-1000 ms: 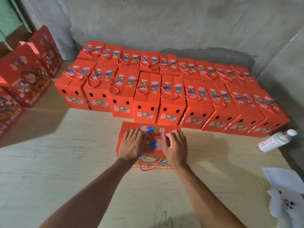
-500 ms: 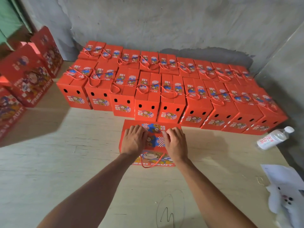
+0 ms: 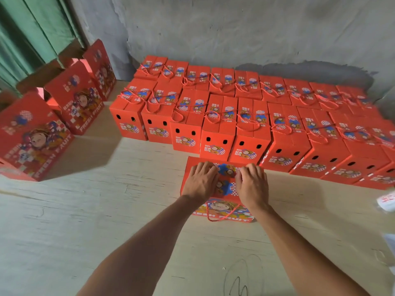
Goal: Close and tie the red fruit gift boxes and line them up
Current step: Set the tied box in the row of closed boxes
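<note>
1. Flat red gift box (image 3: 222, 208) lies printed face up on the pale wooden table (image 3: 85, 221), directly in front of the closed boxes, its far edge close to their front faces
2. Left hand (image 3: 201, 182) rests palm down on the box's left half, fingers fairly straight and together, reaching to the far edge; holds nothing
3. Right hand (image 3: 253, 185) rests palm down on the right half, fingers bent a little at the far edge; cannot tell whether they pinch anything
4. Red cord handle (image 3: 222, 217) loops out at the box's near edge
5. Closed, tied boxes (image 3: 215, 133) stand in two rows against the grey wall (image 3: 235, 28)
6. Open boxes (image 3: 74, 103) stand at left, flaps up
7. Blurred bottle (image 3: 386, 200) at right edge
</note>
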The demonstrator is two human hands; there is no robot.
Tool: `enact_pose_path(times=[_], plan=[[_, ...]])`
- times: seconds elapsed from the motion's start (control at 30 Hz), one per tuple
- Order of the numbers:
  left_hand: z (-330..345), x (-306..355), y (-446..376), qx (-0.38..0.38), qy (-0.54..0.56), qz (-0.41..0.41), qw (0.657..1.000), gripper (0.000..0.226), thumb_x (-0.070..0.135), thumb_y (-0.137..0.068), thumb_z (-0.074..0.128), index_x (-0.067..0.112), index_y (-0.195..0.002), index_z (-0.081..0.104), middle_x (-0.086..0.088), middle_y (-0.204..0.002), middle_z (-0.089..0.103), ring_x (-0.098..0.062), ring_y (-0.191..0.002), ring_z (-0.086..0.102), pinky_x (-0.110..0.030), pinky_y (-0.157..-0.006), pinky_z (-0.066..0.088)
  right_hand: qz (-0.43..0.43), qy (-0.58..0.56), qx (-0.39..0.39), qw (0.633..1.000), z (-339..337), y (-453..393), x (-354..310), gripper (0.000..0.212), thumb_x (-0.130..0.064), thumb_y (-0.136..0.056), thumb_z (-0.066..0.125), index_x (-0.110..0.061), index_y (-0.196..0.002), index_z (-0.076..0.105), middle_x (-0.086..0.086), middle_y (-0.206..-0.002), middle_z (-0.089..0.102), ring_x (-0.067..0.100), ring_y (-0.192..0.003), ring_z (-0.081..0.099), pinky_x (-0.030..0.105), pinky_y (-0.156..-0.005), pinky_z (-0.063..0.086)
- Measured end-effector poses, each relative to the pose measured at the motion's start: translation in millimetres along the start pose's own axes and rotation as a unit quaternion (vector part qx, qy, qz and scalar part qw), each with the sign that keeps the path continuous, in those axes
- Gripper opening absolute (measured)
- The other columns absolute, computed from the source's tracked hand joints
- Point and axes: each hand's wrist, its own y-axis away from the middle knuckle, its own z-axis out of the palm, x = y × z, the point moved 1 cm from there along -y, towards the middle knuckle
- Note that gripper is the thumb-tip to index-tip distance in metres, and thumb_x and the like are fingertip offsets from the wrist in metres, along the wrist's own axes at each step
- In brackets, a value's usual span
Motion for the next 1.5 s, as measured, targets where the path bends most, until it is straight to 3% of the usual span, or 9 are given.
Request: enact_pose_path(times=[0.07,0.13,0.27,0.4,0.5,0.63,0.83,1.2,1.5], plan=[[3,-1,0,-0.004,0.013,0.001,1.000,0.030,0.030,-0.110,0.036,0.014,-0.128,0.054,-0.005,-0.138,0.053,-0.028,-0.122,0.051,-0.043,-0.109,0.036,0.001,0.008,-0.013,1.000,2,-1,1,0.027,-0.026,-0.105,0.042,-0.010,-0.107,0.063,0.009,-0.119,0.063,0.029,-0.108,0.056,0.044,-0.094,0.045],[4,-1,-3,-0.047,0.000,-0.024,0.999,0.046,0.033,-0.111,0.028,0.011,-0.150,0.040,-0.008,-0.161,0.036,-0.026,-0.149,0.032,-0.045,-0.123,0.019,0.010,0.000,-0.057,0.998,3,-4,1,0.037,-0.027,-0.106,0.042,-0.007,-0.134,0.058,0.011,-0.149,0.052,0.028,-0.139,0.046,0.048,-0.113,0.037],[7,1,-6,-0.136,-0.036,-0.058,0.988,0.061,0.045,-0.110,0.013,0.014,-0.163,0.011,-0.004,-0.171,0.006,-0.019,-0.158,-0.003,-0.047,-0.127,-0.002,0.036,-0.002,-0.160,0.986,7,-4,3,0.053,-0.034,-0.110,0.028,-0.014,-0.159,0.030,0.005,-0.168,0.023,0.022,-0.158,0.011,0.046,-0.128,0.007],[8,3,-10,-0.153,-0.047,-0.066,0.985,0.064,0.049,-0.108,0.013,0.016,-0.163,0.008,-0.003,-0.171,0.007,-0.020,-0.158,-0.004,-0.047,-0.127,-0.005,0.022,0.028,-0.161,0.986,7,-10,7,0.050,-0.036,-0.108,0.030,-0.013,-0.152,0.040,0.008,-0.152,0.048,0.027,-0.142,0.039,0.046,-0.121,0.023],[5,-2,-15,-0.124,-0.076,-0.044,0.988,0.063,0.053,-0.106,0.021,0.018,-0.157,0.026,-0.003,-0.163,0.029,-0.023,-0.151,0.022,-0.047,-0.123,0.013,0.023,0.048,-0.132,0.990,9,-20,11,0.039,-0.039,-0.106,0.034,-0.014,-0.127,0.055,0.007,-0.117,0.062,0.026,-0.107,0.051,0.041,-0.098,0.038],[4,-8,-34,-0.094,-0.103,-0.019,0.990,0.056,0.061,-0.100,0.029,0.019,-0.134,0.044,-0.003,-0.133,0.051,-0.026,-0.120,0.044,-0.046,-0.106,0.032,0.083,0.030,-0.121,0.989,13,-37,7,0.039,-0.041,-0.105,0.033,-0.013,-0.101,0.060,0.007,-0.098,0.064,0.026,-0.094,0.053,0.041,-0.086,0.042],[17,-11,-60,-0.091,-0.087,-0.046,0.991,0.046,0.059,-0.101,0.029,0.018,-0.111,0.049,-0.004,-0.106,0.059,-0.025,-0.098,0.051,-0.043,-0.094,0.040,0.120,0.025,-0.149,0.981,18,-58,2,0.056,-0.049,-0.104,0.030,-0.006,-0.108,0.066,0.010,-0.106,0.070,0.028,-0.103,0.061,0.042,-0.092,0.047],[17,-8,-71,-0.113,-0.090,-0.047,0.988,0.052,0.055,-0.103,0.026,0.019,-0.100,0.063,0.000,-0.097,0.070,-0.023,-0.092,0.063,-0.043,-0.092,0.042,0.098,0.011,-0.107,0.989,23,-59,5,0.049,-0.043,-0.106,0.032,-0.007,-0.100,0.065,0.009,-0.098,0.070,0.027,-0.098,0.062,0.042,-0.088,0.046],[5,-3,-54,-0.115,-0.074,-0.066,0.988,0.049,0.049,-0.105,0.029,0.014,-0.103,0.062,-0.009,-0.104,0.070,-0.029,-0.099,0.061,-0.042,-0.094,0.042,0.122,-0.015,-0.039,0.992,1,-4,-10,0.056,-0.046,-0.104,0.037,-0.005,-0.140,0.050,0.012,-0.145,0.053,0.028,-0.134,0.047,0.043,-0.115,0.036]])
